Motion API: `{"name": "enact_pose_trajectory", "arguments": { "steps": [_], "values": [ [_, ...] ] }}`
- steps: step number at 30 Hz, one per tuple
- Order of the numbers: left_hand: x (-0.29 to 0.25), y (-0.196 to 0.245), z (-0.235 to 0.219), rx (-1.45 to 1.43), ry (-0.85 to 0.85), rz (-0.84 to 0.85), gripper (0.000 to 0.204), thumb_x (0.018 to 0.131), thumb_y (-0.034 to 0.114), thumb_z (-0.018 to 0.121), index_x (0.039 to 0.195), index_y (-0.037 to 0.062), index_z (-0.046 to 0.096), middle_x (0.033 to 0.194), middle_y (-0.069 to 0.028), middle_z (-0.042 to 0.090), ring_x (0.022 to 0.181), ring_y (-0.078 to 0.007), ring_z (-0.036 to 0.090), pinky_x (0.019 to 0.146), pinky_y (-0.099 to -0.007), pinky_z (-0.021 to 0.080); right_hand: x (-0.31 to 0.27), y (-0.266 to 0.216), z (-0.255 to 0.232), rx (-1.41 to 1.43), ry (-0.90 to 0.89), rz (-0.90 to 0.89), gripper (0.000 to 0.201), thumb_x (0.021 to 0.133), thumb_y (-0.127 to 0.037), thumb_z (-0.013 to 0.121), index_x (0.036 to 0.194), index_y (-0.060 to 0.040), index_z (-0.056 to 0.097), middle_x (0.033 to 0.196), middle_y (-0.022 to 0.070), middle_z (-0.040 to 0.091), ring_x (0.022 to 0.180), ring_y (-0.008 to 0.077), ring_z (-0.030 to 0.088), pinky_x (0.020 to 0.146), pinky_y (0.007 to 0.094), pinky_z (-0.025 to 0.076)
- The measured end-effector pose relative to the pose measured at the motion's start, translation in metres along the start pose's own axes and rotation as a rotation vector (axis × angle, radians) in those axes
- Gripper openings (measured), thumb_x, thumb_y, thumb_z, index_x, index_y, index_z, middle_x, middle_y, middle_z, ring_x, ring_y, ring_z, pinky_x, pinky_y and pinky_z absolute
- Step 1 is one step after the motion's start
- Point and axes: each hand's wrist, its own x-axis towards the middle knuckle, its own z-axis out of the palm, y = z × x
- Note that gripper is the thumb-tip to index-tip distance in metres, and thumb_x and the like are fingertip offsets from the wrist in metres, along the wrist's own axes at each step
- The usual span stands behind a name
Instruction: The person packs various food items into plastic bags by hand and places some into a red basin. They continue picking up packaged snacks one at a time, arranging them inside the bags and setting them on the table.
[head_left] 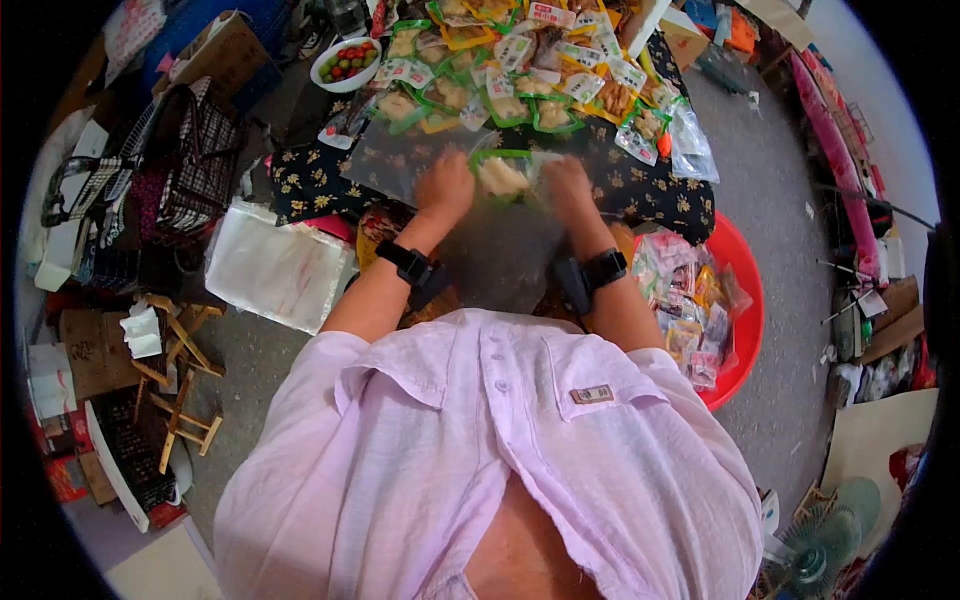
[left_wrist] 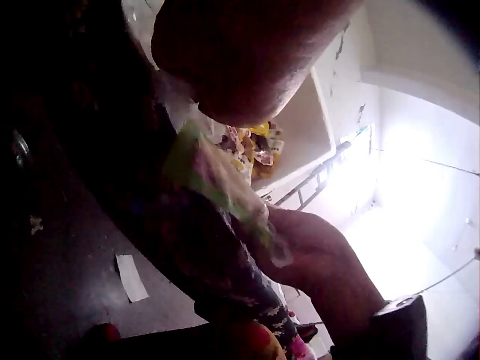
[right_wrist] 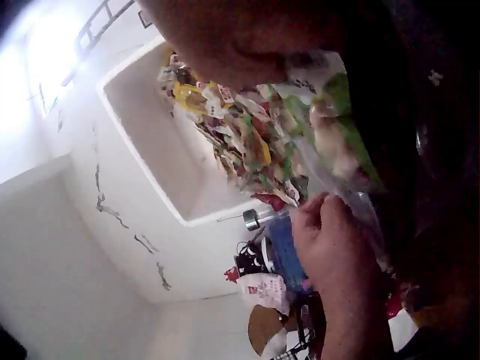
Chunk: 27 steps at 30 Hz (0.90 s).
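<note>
Between the two hands is a green-edged clear packet (head_left: 503,175) with pale food inside, over the dark floral cloth (head_left: 640,190). The left hand (head_left: 446,188) has its fingers curled on a clear plastic bag (head_left: 385,165) beside the packet's left edge. At the packet's right edge the right hand (head_left: 570,187) pinches its corner. In the right wrist view the packet (right_wrist: 334,135) hangs between the right hand (right_wrist: 247,37) and the left hand (right_wrist: 330,232). The left wrist view shows it blurred (left_wrist: 217,172).
Many food packets (head_left: 540,70) are piled at the cloth's far side, near a white bowl (head_left: 346,66) of red and green fruit. A red basin (head_left: 748,300) of packets stands at the right. Clear bags (head_left: 275,265) lie in a stack at the left.
</note>
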Motion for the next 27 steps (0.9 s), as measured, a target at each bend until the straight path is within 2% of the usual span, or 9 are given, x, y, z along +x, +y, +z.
{"name": "enact_pose_trajectory", "arguments": {
  "steps": [3,6,8,11,13,15,17,20,27],
  "values": [
    [-0.002,0.003,0.002,-0.016,0.007,0.06,0.023,0.081,0.021,0.039,0.094,0.0054,0.047,0.09,-0.0133,0.05,0.077,-0.0336,0.048,0.066,-0.0433,0.04,0.004,-0.004,0.013,0.082,0.082,0.164,0.014,0.054,-0.007,0.051,0.067,-0.0052,0.048,0.067,0.0134,0.052,0.065,0.0318,0.048,0.063,0.0382,0.038],
    [-0.006,0.005,0.006,-0.081,0.076,0.121,0.021,0.081,0.021,0.039,0.093,0.0065,0.048,0.088,-0.0132,0.05,0.076,-0.034,0.048,0.064,-0.0434,0.04,0.004,-0.026,0.022,0.155,0.145,0.287,0.012,0.058,-0.005,0.048,0.069,-0.0036,0.048,0.067,0.0133,0.052,0.064,0.031,0.049,0.06,0.0372,0.039],
    [-0.008,0.01,0.001,-0.111,0.096,0.131,0.018,0.079,0.019,0.039,0.087,0.0053,0.048,0.085,-0.0147,0.051,0.075,-0.0351,0.048,0.062,-0.0444,0.04,0.009,-0.076,0.032,0.53,0.31,0.605,0.007,0.063,-0.003,0.046,0.07,-0.0023,0.047,0.066,0.0114,0.052,0.062,0.0273,0.051,0.056,0.0349,0.04],
    [-0.009,0.019,0.0,-0.127,0.109,0.157,0.015,0.075,0.014,0.04,0.077,0.0021,0.048,0.08,-0.0179,0.051,0.073,-0.0371,0.049,0.06,-0.0466,0.039,0.009,-0.034,0.027,-0.994,-0.08,-0.267,0.006,0.072,-0.007,0.045,0.072,-0.0013,0.047,0.066,0.0065,0.05,0.062,0.0187,0.052,0.052,0.0301,0.041],
    [-0.005,0.018,0.008,-0.13,0.152,0.221,0.016,0.075,0.014,0.039,0.078,0.0022,0.048,0.08,-0.0182,0.051,0.074,-0.0376,0.049,0.061,-0.0466,0.039,0.027,0.065,0.054,-0.105,-0.09,-0.119,0.017,0.071,-0.014,0.052,0.077,0.001,0.048,0.068,0.0086,0.05,0.065,0.0194,0.051,0.051,0.0341,0.041],
    [-0.005,0.015,0.007,-0.095,0.091,0.187,0.016,0.078,0.017,0.039,0.086,0.0052,0.047,0.082,-0.0156,0.05,0.075,-0.0363,0.048,0.062,-0.0446,0.039,0.032,0.063,0.058,0.254,-0.082,0.163,0.023,0.071,-0.018,0.056,0.079,0.0024,0.048,0.069,0.0096,0.05,0.065,0.0192,0.05,0.051,0.0355,0.041],
    [-0.005,0.01,0.004,-0.084,0.062,0.155,0.017,0.079,0.018,0.04,0.089,0.0066,0.047,0.084,-0.0143,0.05,0.076,-0.0357,0.047,0.062,-0.0438,0.039,0.029,-0.042,0.041,0.076,-0.065,0.572,0.024,0.071,-0.018,0.057,0.076,0.003,0.048,0.069,0.0094,0.05,0.062,0.0183,0.05,0.05,0.0345,0.041],
    [-0.005,0.005,0.002,-0.087,0.075,0.145,0.016,0.079,0.017,0.04,0.089,0.0066,0.047,0.084,-0.0146,0.049,0.076,-0.0361,0.047,0.062,-0.0444,0.039,0.028,-0.067,0.025,0.11,-0.197,0.704,0.021,0.074,-0.017,0.056,0.073,0.0023,0.047,0.067,0.0092,0.051,0.056,0.0168,0.049,0.047,0.0314,0.04],
    [-0.006,0.009,-0.001,-0.095,0.107,0.193,0.018,0.08,0.018,0.04,0.091,0.0068,0.048,0.085,-0.015,0.049,0.076,-0.0358,0.047,0.063,-0.0449,0.038,0.033,-0.059,0.062,0.443,-0.122,0.582,0.011,0.075,-0.01,0.054,0.079,-0.0002,0.049,0.068,0.0071,0.052,0.057,0.0163,0.052,0.048,0.0282,0.043]
  ]
}}
